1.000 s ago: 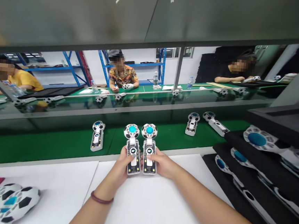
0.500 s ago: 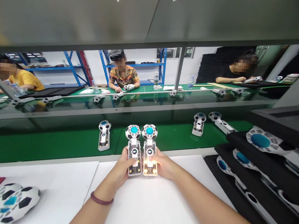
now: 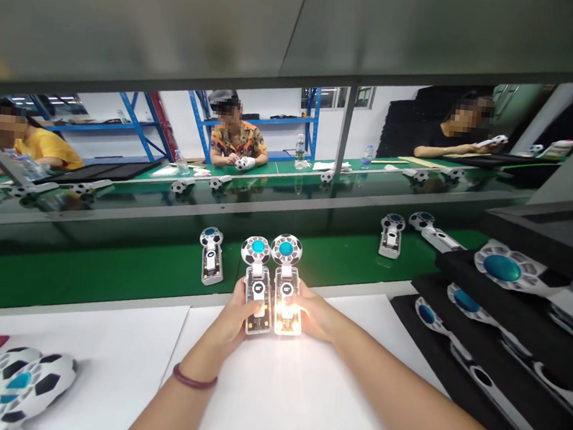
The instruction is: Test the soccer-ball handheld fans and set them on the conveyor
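Two handheld devices with round soccer-ball heads, blue centres and clear bodies are held upright, side by side in front of me. My left hand (image 3: pixel 233 314) is closed around the body of the left soccer-ball device (image 3: pixel 258 289), thumb on its front. The right soccer-ball device (image 3: pixel 287 285) is gripped in my right hand (image 3: pixel 315 311), with the thumb over its lower front. Bright warm lights glow in the right body; the left shows only small yellow spots. Their heads nearly touch. Fingers behind both bodies are hidden.
A green conveyor belt (image 3: pixel 112 260) crosses ahead, carrying a similar device (image 3: pixel 211 255) and two more on the right. White sheets (image 3: pixel 120 334) cover my bench. Soccer-ball heads (image 3: pixel 35 387) lie at lower left. Black foam trays (image 3: pixel 522 323) with devices stack at right. Co-workers sit opposite.
The lights in the right device look brighter. Devices on the near belt have shifted right, and those on the far strip slightly left. The co-worker at far right has raised a device. My grip is unchanged.
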`<control>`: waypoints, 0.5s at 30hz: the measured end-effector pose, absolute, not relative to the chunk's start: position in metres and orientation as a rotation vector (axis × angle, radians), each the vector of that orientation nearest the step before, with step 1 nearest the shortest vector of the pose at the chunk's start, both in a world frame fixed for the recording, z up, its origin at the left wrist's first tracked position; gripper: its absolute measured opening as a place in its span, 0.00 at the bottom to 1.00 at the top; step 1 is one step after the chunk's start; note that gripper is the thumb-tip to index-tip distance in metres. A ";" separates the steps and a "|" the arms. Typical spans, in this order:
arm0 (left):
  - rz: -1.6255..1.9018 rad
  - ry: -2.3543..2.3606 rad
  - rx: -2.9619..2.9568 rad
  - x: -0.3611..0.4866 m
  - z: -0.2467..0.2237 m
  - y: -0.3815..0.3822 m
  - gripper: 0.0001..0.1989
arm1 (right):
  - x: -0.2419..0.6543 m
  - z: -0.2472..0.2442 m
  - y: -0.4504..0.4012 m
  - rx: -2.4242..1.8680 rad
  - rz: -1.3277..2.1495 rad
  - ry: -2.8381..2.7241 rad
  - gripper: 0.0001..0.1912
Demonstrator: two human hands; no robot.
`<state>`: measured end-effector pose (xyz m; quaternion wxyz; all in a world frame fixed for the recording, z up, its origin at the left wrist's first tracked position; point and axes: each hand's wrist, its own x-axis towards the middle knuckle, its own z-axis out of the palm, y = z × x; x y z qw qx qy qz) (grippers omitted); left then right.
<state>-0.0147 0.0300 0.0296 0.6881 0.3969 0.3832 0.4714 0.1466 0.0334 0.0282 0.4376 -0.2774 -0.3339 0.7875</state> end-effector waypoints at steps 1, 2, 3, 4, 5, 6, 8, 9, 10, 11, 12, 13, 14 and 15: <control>1.061 0.854 0.882 -0.014 0.030 0.030 0.28 | 0.147 0.027 0.033 -0.685 1.956 -0.824 0.34; 1.064 0.851 0.877 -0.014 0.030 0.030 0.28 | 0.147 0.026 0.033 -0.682 1.955 -0.816 0.33; 1.065 0.848 0.874 -0.014 0.030 0.030 0.28 | 0.147 0.026 0.033 -0.685 1.955 -0.809 0.32; 1.066 0.844 0.871 -0.014 0.030 0.031 0.28 | 0.148 0.025 0.034 -0.688 1.953 -0.804 0.32; 1.067 0.842 0.867 -0.013 0.030 0.031 0.29 | 0.148 0.024 0.034 -0.690 1.953 -0.801 0.32; 1.068 0.839 0.866 -0.013 0.029 0.031 0.29 | 0.149 0.024 0.034 -0.691 1.954 -0.800 0.32; 1.076 0.832 0.865 -0.013 0.028 0.032 0.29 | 0.149 0.022 0.035 -0.683 1.957 -0.797 0.32; 1.077 0.828 0.868 -0.013 0.027 0.032 0.29 | 0.149 0.022 0.035 -0.676 1.958 -0.799 0.32; 1.076 0.824 0.873 -0.013 0.027 0.032 0.29 | 0.149 0.021 0.036 -0.666 1.958 -0.804 0.32; 1.075 0.819 0.878 -0.013 0.027 0.032 0.28 | 0.150 0.020 0.036 -0.654 1.957 -0.812 0.32; 1.074 0.816 0.882 -0.013 0.027 0.032 0.28 | 0.150 0.019 0.036 -0.641 1.957 -0.823 0.33; 1.072 0.815 0.884 -0.013 0.027 0.031 0.28 | 0.150 0.018 0.036 -0.629 1.959 -0.835 0.33; 1.069 0.815 0.884 -0.014 0.027 0.031 0.28 | 0.150 0.017 0.036 -0.617 1.961 -0.847 0.34; 1.067 0.817 0.883 -0.014 0.028 0.031 0.28 | 0.150 0.016 0.036 -0.609 1.964 -0.859 0.35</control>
